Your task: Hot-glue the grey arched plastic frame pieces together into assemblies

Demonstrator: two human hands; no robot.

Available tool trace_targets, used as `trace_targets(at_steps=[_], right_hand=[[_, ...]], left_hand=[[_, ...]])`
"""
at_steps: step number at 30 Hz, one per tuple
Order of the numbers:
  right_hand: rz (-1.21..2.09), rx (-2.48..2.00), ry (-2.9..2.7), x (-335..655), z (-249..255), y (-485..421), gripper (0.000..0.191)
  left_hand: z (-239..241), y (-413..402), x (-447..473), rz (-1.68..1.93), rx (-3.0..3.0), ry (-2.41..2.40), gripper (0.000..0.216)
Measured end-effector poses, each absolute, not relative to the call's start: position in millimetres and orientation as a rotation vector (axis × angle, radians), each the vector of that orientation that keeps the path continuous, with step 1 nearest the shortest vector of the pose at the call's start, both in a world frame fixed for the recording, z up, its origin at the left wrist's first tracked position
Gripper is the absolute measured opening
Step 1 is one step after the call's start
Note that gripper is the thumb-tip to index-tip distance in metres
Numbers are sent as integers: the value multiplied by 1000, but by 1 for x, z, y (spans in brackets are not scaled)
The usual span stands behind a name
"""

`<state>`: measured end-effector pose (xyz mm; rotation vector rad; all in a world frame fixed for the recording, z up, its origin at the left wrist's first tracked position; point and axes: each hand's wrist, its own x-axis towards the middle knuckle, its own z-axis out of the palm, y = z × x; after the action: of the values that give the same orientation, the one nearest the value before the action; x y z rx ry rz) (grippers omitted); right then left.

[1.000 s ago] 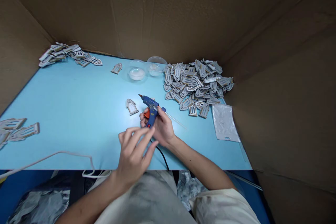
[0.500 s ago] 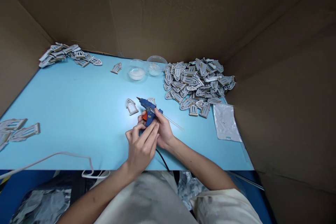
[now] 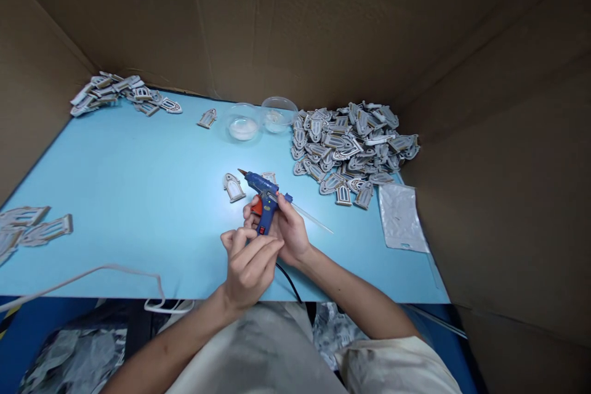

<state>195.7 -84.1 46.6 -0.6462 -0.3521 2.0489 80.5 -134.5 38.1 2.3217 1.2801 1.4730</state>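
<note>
A blue glue gun [image 3: 265, 197] with an orange trigger sits in my right hand [image 3: 292, 231], its nozzle pointing up and left. My right thumb lies along its rear side, and the fingers wrap around the grip. My left hand [image 3: 249, 265] is closed at the lower end of the handle, fingers bent by the small red switch. From the back of the gun sticks a thin clear glue stick [image 3: 314, 220]. Just left of the nozzle lies a grey arched window-shaped piece [image 3: 234, 188]. Another such piece [image 3: 268, 177] is partly hidden behind the gun.
A large heap of arched pieces [image 3: 346, 141] fills the right back. Smaller groups lie at the back left [image 3: 120, 92] and left edge [image 3: 46, 231]. Two clear plastic cups [image 3: 243, 129] stand at the back, beside a plastic bag [image 3: 401, 215] farther right. A white cable [image 3: 111, 267] crosses the front left.
My left hand has slid down the handle, uncovering the grip and its red switch. The glue gun has turned slightly in my right hand.
</note>
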Motion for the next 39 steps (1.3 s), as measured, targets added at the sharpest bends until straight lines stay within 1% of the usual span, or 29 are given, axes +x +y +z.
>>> trace_targets(at_steps=[6, 11, 14, 18, 21, 23, 25, 27, 30, 33, 36, 39], right_hand=[[2006, -637, -323, 203, 46, -74, 47], [1957, -670, -328, 209, 44, -65, 46], [1935, -692, -346, 210, 44, -64, 46], [1938, -691, -344, 209, 46, -65, 46], [1953, -676, -341, 209, 47, -66, 47], [1963, -669, -344, 209, 49, -68, 48], [1959, -652, -364, 207, 51, -71, 49], [1932, -631, -402, 204, 53, -75, 48], [1906, -614, -444, 200, 54, -80, 48], [1946, -600, -421, 197, 52, -82, 49], [1965, -616, -388, 197, 50, -82, 45], [1969, -633, -360, 198, 48, -81, 44]], left_hand=[[54, -150, 72, 1412, 2278, 1125, 24], [80, -170, 52, 1353, 2238, 896, 17], [86, -171, 47, 1399, 2162, 905, 14], [75, -162, 50, 1414, 1785, 998, 13], [59, -154, 48, 1334, 1552, 1111, 8], [51, -151, 45, 1271, 1508, 1164, 8], [46, -149, 43, 1261, 1590, 1210, 7], [44, -148, 43, 1349, 1774, 1243, 5], [45, -147, 49, 1490, 2111, 1140, 21], [43, -143, 59, 1380, 2334, 1091, 32], [36, -137, 67, 1295, 2371, 1162, 35], [30, -132, 70, 1383, 2340, 1145, 32]])
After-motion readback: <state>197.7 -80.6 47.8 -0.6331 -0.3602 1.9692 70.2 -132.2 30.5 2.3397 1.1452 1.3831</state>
